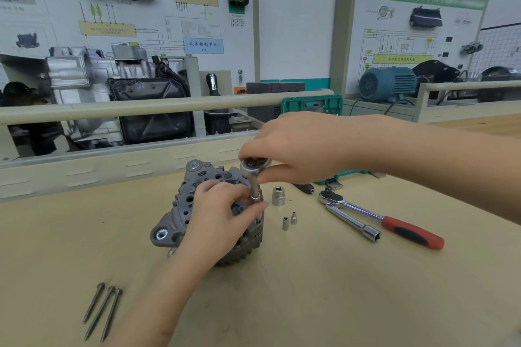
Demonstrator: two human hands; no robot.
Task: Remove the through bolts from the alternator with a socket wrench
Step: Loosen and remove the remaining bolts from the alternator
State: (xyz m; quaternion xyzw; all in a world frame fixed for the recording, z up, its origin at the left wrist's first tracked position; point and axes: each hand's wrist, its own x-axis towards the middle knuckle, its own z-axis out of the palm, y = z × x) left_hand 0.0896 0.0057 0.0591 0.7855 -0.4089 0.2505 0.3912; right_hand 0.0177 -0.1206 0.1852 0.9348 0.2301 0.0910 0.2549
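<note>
I see the grey cast-metal alternator (208, 214) at frame centre on the tan wooden bench (310, 290) | my left hand (222, 211) pinches the socket shaft on it | my right hand (298, 149) grips the chrome ratchet head (255, 167) above | three long steel through bolts (103, 311) lie lower left, side by side

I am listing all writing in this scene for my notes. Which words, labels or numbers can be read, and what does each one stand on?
"仪表控制单元": blue label on the left wall board.
Yellow boxes, red displays and green header on that board: too blurred to read.
Right board: its print is too small to read.
Tools, sockets, alternator: no readable marks.
</note>
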